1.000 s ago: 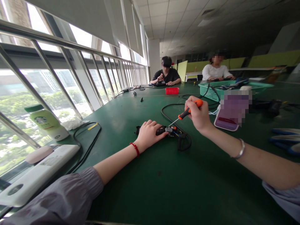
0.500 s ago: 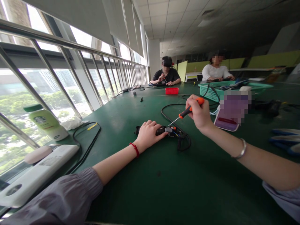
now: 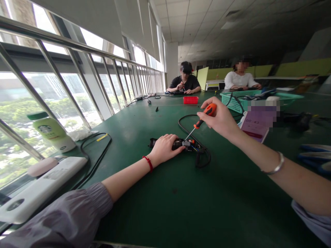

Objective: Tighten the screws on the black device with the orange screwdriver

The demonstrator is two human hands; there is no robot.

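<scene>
My left hand [image 3: 164,148] lies curled over a small black device [image 3: 181,144] with exposed coloured wires, pressing it onto the green table [image 3: 181,199]. My right hand [image 3: 219,119] grips an orange-and-black screwdriver [image 3: 203,119] by the handle. Its thin shaft slants down-left, and the tip rests at the wired part of the device next to my left fingertips. A black cable [image 3: 201,155] loops away from the device to the right and back behind the screwdriver.
A green-capped bottle [image 3: 53,132], a white power strip [image 3: 38,187] and a black cord [image 3: 95,155] sit at the left by the window rail. A phone [image 3: 256,124], a teal basket [image 3: 238,98] and a red box [image 3: 190,100] lie beyond. Two other people sit at the far end.
My right hand has lifted slightly and shifted left, tilting the screwdriver handle higher; its tip stays at the device. The left hand has not moved.
</scene>
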